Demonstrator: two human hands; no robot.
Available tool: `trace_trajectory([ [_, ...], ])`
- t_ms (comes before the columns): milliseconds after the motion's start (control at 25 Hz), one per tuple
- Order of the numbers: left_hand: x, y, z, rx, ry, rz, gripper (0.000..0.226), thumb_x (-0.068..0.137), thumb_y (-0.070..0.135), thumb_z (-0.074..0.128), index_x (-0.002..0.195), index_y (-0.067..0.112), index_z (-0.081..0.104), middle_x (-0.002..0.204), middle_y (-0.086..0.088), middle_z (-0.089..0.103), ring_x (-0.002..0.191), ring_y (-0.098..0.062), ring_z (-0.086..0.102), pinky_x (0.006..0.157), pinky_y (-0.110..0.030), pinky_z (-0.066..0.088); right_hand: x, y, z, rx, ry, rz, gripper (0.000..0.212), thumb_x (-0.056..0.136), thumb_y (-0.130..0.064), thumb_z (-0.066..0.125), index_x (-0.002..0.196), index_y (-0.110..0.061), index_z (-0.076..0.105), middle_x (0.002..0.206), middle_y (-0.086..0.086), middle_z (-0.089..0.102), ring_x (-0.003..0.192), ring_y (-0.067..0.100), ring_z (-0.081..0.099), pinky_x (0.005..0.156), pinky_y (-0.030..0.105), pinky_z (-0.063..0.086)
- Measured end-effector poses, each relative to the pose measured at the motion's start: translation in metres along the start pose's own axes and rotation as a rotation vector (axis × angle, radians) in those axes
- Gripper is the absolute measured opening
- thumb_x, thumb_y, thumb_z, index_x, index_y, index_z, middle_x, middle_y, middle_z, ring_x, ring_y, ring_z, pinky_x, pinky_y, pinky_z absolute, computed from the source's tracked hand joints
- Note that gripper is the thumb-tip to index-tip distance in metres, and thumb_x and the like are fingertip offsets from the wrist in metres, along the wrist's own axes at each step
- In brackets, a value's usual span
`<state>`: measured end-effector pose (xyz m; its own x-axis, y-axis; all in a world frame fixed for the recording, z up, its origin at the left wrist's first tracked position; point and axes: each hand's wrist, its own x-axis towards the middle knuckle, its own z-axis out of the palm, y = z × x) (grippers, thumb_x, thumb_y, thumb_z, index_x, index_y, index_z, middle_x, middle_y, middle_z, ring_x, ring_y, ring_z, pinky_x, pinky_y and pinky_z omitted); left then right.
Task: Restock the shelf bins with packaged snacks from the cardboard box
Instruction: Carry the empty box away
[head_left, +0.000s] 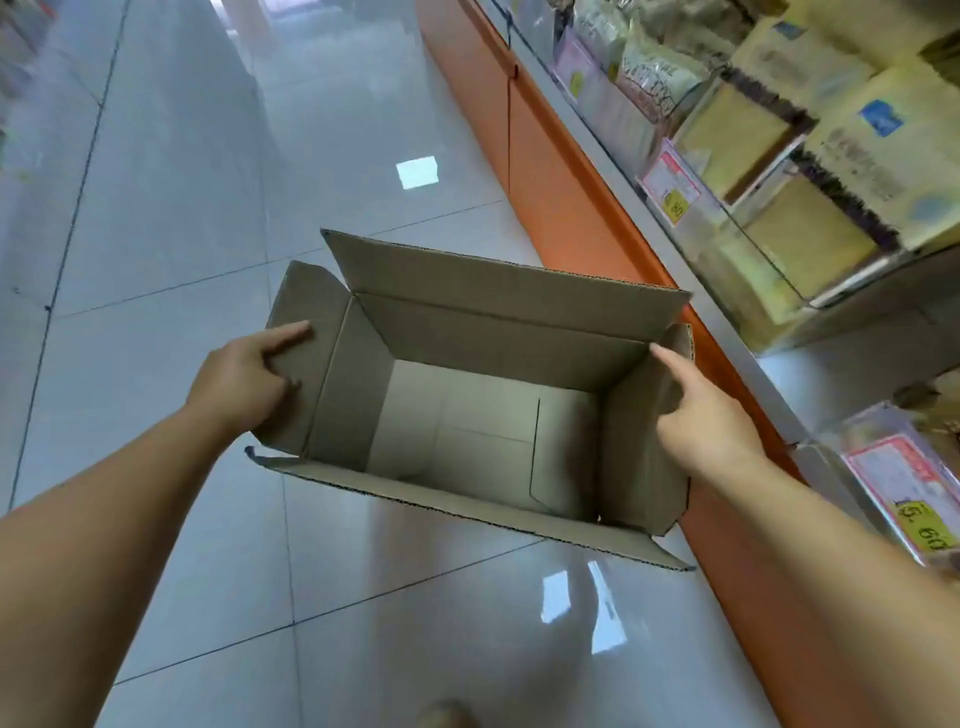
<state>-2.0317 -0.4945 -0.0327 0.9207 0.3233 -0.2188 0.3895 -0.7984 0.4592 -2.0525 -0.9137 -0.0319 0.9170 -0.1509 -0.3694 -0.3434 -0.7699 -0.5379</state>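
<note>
A person holds an open cardboard box.
The left hand grips its left flap, the right hand grips its right flap, near the shelf bins.

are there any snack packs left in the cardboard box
No, the cardboard box is open and its bare bottom shows, with nothing lying inside.

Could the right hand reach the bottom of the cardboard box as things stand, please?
Probably: the cardboard box is open and empty, but the right hand must first release the flap it holds.
</note>
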Motion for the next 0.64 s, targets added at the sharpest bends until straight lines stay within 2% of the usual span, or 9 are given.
trace_trajectory([
  [80, -0.01, 0.005, -0.03, -0.044, 0.01, -0.039, 0.065, 0.085, 0.009, 0.067, 0.133, 0.051, 0.053, 0.135, -0.005, 0.059, 0.112, -0.028, 0.057, 0.091, -0.037, 0.05, 0.0, -0.033, -0.029, -0.045, -0.011, 0.01, 0.083, 0.083, 0.003, 0.046, 0.145, -0.048, 0.029, 0.08, 0.004, 0.059, 0.063, 0.02, 0.055, 0.047, 0.03, 0.038],
  [240, -0.021, 0.011, -0.102, -0.102, -0.007, -0.109, 0.066, 0.088, 0.005, 0.065, 0.136, 0.048, 0.05, 0.139, -0.007, 0.055, 0.116, -0.031, 0.055, 0.09, -0.04, 0.051, 0.0, -0.111, -0.08, -0.133, -0.064, 0.015, 0.086, 0.081, 0.003, 0.049, 0.145, -0.051, 0.028, 0.08, 0.008, 0.062, 0.066, 0.026, 0.056, 0.051, 0.03, 0.036],
  [320, -0.023, 0.01, -0.138, -0.115, -0.019, -0.136, 0.066, 0.09, 0.006, 0.064, 0.137, 0.048, 0.047, 0.141, -0.006, 0.054, 0.119, -0.032, 0.054, 0.091, -0.043, 0.051, 0.003, -0.149, -0.097, -0.144, -0.087, 0.019, 0.087, 0.081, 0.004, 0.049, 0.145, -0.051, 0.027, 0.092, 0.011, 0.066, 0.064, 0.029, 0.058, 0.051, 0.029, 0.038],
  [400, -0.021, 0.007, -0.17, -0.113, -0.039, -0.155, 0.066, 0.091, 0.007, 0.064, 0.137, 0.051, 0.044, 0.142, -0.006, 0.053, 0.121, -0.033, 0.054, 0.093, -0.045, 0.051, 0.007, -0.185, -0.11, -0.143, -0.113, 0.006, 0.087, 0.081, 0.005, 0.047, 0.144, -0.052, 0.027, 0.109, 0.013, 0.065, 0.068, 0.033, 0.062, 0.055, 0.035, 0.047],
  [480, -0.015, 0.005, -0.198, -0.135, -0.051, -0.183, 0.065, 0.092, 0.007, 0.063, 0.138, 0.049, 0.043, 0.143, -0.008, 0.052, 0.122, -0.034, 0.053, 0.095, -0.048, 0.051, 0.013, -0.217, -0.117, -0.111, -0.131, -0.008, 0.088, 0.081, 0.005, 0.045, 0.143, -0.054, 0.026, 0.106, 0.012, 0.066, 0.068, 0.035, 0.063, 0.059, 0.042, 0.052],
  [560, -0.003, 0.001, -0.223, -0.138, -0.043, -0.213, 0.064, 0.093, 0.007, 0.063, 0.142, 0.043, 0.044, 0.144, -0.008, 0.051, 0.123, -0.036, 0.053, 0.096, -0.05, 0.05, 0.025, -0.246, -0.122, -0.093, -0.152, -0.033, 0.089, 0.081, 0.006, 0.044, 0.142, -0.056, 0.027, 0.105, 0.01, 0.067, 0.068, 0.033, 0.064, 0.059, 0.041, 0.053],
  [640, 0.015, -0.002, -0.245, -0.132, -0.035, -0.243, 0.063, 0.093, 0.008, 0.063, 0.143, 0.041, 0.043, 0.144, -0.009, 0.05, 0.122, -0.036, 0.053, 0.095, -0.05, 0.05, 0.043, -0.272, -0.124, -0.027, -0.173, -0.071, 0.089, 0.081, 0.008, 0.046, 0.143, -0.054, 0.029, 0.124, 0.004, 0.061, 0.078, 0.029, 0.066, 0.064, 0.038, 0.055],
])
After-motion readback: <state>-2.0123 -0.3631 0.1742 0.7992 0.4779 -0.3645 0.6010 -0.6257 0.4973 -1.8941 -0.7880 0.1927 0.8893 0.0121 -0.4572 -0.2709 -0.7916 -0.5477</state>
